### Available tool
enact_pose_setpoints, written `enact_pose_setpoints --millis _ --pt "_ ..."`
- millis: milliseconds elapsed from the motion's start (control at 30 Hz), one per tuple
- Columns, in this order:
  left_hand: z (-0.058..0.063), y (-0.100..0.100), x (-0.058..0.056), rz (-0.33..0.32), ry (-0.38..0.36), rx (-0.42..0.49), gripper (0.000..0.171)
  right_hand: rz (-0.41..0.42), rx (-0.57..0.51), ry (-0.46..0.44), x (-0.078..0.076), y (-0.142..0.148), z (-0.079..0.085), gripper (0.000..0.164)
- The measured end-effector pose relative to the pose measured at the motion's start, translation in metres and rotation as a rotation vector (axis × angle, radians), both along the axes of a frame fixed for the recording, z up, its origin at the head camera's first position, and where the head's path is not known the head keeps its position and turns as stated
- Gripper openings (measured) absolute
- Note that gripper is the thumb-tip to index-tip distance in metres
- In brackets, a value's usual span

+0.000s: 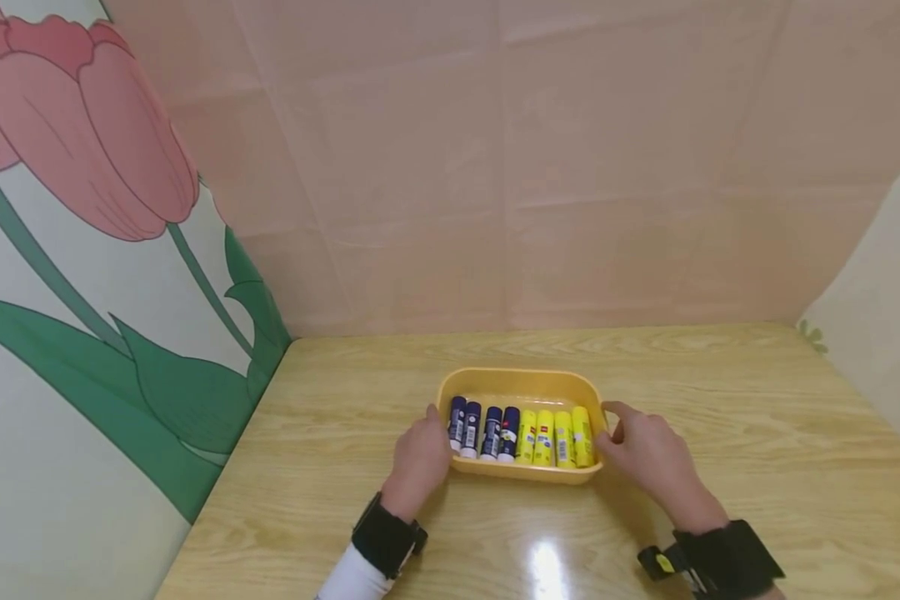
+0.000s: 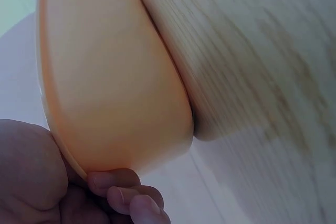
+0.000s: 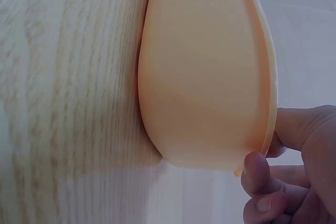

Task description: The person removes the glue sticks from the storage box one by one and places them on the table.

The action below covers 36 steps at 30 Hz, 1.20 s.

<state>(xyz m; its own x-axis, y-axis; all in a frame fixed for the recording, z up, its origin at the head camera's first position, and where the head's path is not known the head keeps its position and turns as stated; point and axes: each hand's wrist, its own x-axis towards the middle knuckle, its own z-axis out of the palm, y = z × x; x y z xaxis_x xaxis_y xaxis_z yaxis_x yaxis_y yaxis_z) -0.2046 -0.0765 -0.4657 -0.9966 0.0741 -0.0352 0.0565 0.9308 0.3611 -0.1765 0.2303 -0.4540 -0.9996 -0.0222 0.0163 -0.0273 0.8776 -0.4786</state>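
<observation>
A shallow yellow-orange plastic tray (image 1: 521, 472) rests on the wooden table. Inside it lie glue sticks side by side: several navy ones (image 1: 491, 433) with white ends on the left, several yellow ones (image 1: 544, 437) on the right. My left hand (image 1: 422, 450) grips the tray's left rim; in the left wrist view its fingertips (image 2: 123, 195) curl against the outer wall. At the opposite end my right hand (image 1: 652, 458) pinches the right rim, and the right wrist view shows its fingers (image 3: 262, 179) bent under the edge, the thumb over it.
The wood-grain table (image 1: 345, 400) extends around the tray on all sides. Behind it rises a pinkish covered wall (image 1: 510, 183). A panel with painted tulips (image 1: 82, 125) stands at the left, and a pale patterned panel (image 1: 881, 333) at the right.
</observation>
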Motion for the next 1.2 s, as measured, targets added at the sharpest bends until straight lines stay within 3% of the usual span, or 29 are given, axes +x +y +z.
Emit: enact_pose_setpoints --millis 267,500,900,1200 --pt "0.001 -0.002 0.003 -0.017 0.034 -0.010 0.048 -0.012 0.018 -0.014 0.000 -0.002 0.004 0.058" --pt "0.001 -0.002 0.004 -0.006 -0.009 0.026 0.054 -0.019 0.023 -0.001 0.001 -0.005 0.004 0.057" --pt "-0.003 -0.003 0.004 -0.012 -0.016 0.016 0.056 -0.037 0.026 0.027 0.000 -0.006 -0.005 0.055" --pt "-0.005 -0.003 0.003 -0.030 0.007 0.007 0.056 -0.041 0.093 0.144 0.003 -0.012 -0.002 0.051"
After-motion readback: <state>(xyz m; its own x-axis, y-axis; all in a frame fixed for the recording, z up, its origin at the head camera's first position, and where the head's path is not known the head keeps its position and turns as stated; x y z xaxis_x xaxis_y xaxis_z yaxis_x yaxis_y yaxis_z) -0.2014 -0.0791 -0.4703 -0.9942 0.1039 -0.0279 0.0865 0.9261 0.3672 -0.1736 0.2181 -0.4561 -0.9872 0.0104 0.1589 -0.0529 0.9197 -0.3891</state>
